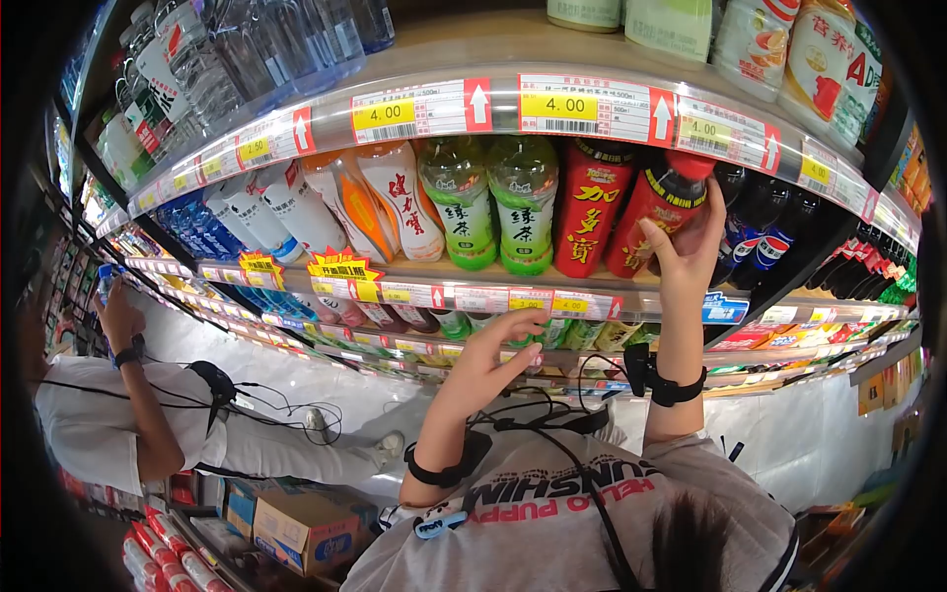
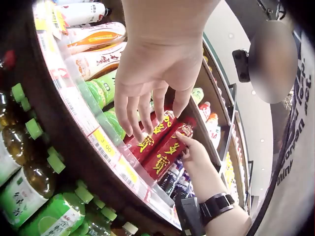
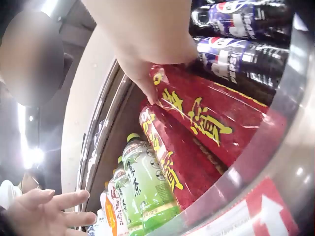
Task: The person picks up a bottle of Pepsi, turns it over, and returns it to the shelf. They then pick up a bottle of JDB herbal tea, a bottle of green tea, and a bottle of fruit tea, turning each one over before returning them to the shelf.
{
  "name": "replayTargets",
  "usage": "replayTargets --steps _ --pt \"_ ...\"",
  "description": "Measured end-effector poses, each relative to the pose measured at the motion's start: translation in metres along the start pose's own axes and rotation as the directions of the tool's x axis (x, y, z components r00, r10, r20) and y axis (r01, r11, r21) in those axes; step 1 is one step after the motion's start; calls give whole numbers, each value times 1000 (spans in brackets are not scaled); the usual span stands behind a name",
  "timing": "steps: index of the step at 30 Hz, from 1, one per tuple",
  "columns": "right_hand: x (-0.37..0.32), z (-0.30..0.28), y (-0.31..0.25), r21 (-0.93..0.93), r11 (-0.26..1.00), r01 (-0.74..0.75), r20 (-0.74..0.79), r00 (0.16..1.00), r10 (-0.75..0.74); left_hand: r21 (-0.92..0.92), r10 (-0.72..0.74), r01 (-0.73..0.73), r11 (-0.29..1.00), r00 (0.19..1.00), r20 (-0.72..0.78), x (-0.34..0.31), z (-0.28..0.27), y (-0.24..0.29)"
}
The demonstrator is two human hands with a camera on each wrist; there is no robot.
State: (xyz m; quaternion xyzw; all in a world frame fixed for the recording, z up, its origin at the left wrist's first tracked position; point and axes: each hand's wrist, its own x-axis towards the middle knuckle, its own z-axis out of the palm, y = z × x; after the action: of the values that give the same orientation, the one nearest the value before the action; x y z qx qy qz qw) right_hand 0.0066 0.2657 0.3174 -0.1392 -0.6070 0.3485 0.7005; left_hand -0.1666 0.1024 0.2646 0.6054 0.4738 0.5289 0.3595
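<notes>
1. Red bottle point(image 1: 653, 225), with a red cap point(image 1: 691, 164) and yellow lettering, leans to the right at the front of a store shelf point(image 1: 397, 267), between a second red bottle point(image 1: 589, 212) and dark Pepsi bottles point(image 1: 772, 240).
2. The person's right hand point(image 1: 689, 252) grasps it near the top, the thumb on the front and the fingers curled around the far side.
3. The left hand point(image 1: 483, 363) is released, palm down with fingers loosely extended, near the lower price rail point(image 1: 473, 297).
4. Two green tea bottles point(image 1: 523, 212) stand left of the red pair, with orange-and-white bottles point(image 1: 402, 202) beyond them.
5. Above, yellow price labels reading 4.00 line the upper rail point(image 1: 498, 104).
6. At left, another person point(image 1: 128, 409) in a pale shirt raises a hand holding a small blue-capped item point(image 1: 106, 284).
</notes>
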Motion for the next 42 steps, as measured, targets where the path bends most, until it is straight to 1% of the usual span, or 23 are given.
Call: replayTargets --steps 1,2,3,4,7,10,13,16,19,22,24,26,28,31,34,37,38,40,42 --pt "2 1 -3 -165 986 1 -6 1000 -2 5 6 -6 1000 1000 -3 0 0 3" --pt "4 2 -9 -325 946 2 -11 1000 -6 11 13 -13 1000 1000 -5 0 -1 4" --pt "8 3 -14 -477 879 5 -15 1000 -14 14 12 -12 1000 1000 -7 0 -1 4" --pt "11 2 -17 -602 793 93 7 994 -112 17 12 -11 1000 1000 -11 0 -2 4" --pt "13 6 -20 -739 656 157 59 984 -169 33 -4 5 999 1000 -11 -3 -1 5" --pt "16 8 -22 -817 539 206 108 972 -207 38 10 -10 999 1000 -5 -1 -3 6" --pt "16 13 -34 -791 612 10 -6 1000 -24 26 21 -21 999 1000 7 0 -3 7" --pt "14 9 -27 -770 636 45 -2 997 -72 10 26 -27 1000 999 39 1 -2 5" --pt "13 9 -23 -769 638 43 -8 997 -76 -5 38 -37 999 997 67 2 -2 3" --pt "10 11 -24 -761 648 -43 -71 997 -18 -13 45 -44 999 995 89 1 -1 4" --pt "10 11 -27 -776 628 -55 -64 998 8 -13 57 -56 998 993 101 1 -2 5" --pt "11 9 -25 -792 610 9 -31 998 -55 -16 70 -68 998 992 108 -1 -2 5" --pt "15 5 -17 -802 579 149 31 977 -210 -51 45 -39 998 991 128 -3 -2 5" --pt "16 9 -21 -847 514 134 42 982 -186 -70 38 -28 997 988 153 -6 -4 6" --pt "13 10 -15 -865 491 98 18 986 -164 -103 19 -2 995 986 166 -10 -5 5" --pt "8 14 -16 -853 521 16 -42 994 -100 -134 16 6 991 987 160 -11 -7 6" --pt "6 16 -17 -866 494 75 -24 981 -190 -144 13 9 990 988 156 -13 -7 6" --pt "1 23 -20 -885 427 186 22 933 -360 -99 21 -7 995 990 141 -11 -9 7" --pt "-8 37 -32 -825 488 283 107 928 -357 -49 25 -20 999 994 108 -11 -12 0"
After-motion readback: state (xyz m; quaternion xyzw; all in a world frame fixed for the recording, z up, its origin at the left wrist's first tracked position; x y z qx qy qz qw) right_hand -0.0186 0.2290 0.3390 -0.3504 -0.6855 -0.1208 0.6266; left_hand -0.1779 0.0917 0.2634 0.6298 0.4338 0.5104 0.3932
